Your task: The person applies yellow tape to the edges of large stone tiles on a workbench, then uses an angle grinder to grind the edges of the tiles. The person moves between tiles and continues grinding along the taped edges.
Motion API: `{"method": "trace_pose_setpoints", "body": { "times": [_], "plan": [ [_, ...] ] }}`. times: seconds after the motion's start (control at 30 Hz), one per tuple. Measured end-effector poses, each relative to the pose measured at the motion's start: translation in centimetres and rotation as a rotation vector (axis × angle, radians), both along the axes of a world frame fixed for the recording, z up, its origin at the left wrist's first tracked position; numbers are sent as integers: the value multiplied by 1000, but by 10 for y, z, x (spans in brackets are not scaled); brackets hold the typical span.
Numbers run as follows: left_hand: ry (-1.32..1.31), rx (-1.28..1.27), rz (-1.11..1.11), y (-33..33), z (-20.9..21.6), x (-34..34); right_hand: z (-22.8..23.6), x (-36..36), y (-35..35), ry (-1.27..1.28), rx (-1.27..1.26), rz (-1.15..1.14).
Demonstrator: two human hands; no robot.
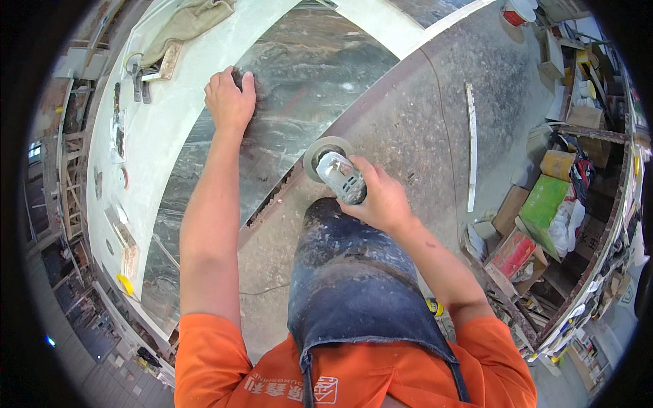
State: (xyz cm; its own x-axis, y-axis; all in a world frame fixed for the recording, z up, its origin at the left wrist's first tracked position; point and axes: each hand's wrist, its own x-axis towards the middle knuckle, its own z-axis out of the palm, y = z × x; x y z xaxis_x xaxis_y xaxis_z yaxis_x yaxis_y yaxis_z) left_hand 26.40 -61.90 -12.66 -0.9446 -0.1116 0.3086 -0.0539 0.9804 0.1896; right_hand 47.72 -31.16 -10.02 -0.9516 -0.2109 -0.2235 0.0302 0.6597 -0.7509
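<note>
Grinder (pixel 345 178) gripped in your right hand (pixel 382 196), left hand (pixel 230 100) unclenched on slab (pixel 299 85): guide disc (pixel 313 154) lightly, evenly along near edge (pixel 271 201).

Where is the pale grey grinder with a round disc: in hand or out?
In hand: the right hand is wrapped around the grinder. Whether it is running, I cannot tell.

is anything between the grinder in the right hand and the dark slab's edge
Nothing visible: the right hand holds the grinder with its disc by the edge of the dark slab, contact unclear. The left hand is farther up, away from the disc.
</note>
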Motion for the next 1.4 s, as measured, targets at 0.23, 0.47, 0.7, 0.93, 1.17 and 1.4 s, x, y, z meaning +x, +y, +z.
{"method": "trace_pose_setpoints", "body": {
  "times": [0.23, 0.47, 0.7, 0.93, 1.17, 1.4],
  "plan": [
    [32, -29, -9, 3, -2, 7, -3, -10, 1, 34, 5, 27],
    [13, -22, -11, 3, -1, 9, -7, -41, 39, 139, 27, -199],
    [-15, -33, -2, 1, -1, 13, 1, -99, 95, 47, -44, -567],
    [-45, 7, -10, 10, 6, 12, -21, -106, 140, 92, -277, -860],
    [-32, 15, -18, 8, 7, 12, 4, -91, 165, 84, -98, -678],
    [42, -6, -51, 6, 7, 16, 35, -149, 226, 55, 14, -548]
  ]
}}
